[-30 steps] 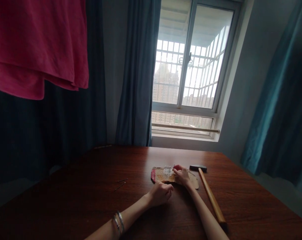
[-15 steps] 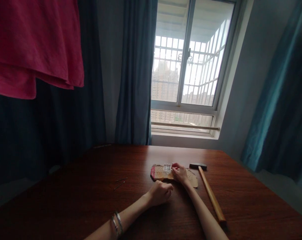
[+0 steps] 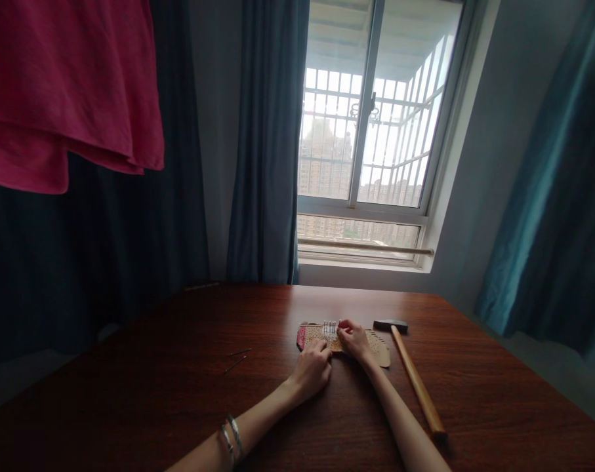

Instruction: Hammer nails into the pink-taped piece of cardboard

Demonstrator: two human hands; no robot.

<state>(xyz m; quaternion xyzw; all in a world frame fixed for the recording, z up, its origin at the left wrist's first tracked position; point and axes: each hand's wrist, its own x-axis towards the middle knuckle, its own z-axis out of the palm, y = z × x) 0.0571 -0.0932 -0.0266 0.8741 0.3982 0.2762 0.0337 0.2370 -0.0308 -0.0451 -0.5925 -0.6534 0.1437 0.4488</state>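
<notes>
Board (image 3: 311, 336) now touched by the left hand (image 3: 313, 370)
That hand has moved forward onto the near edge, apparently steadying it; whether it grips cannot be told. The right hand (image 3: 353, 341) seems to pinch a nail (image 3: 340, 322) beside the upright nails (image 3: 329, 327), the board lying on the table (image 3: 189, 393).

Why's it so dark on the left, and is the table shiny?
Head view: the bright window likely makes the far-left curtain look dark; head view: pale shine on the far part of the table; head view: the upright nails are too small to see sharply.
</notes>
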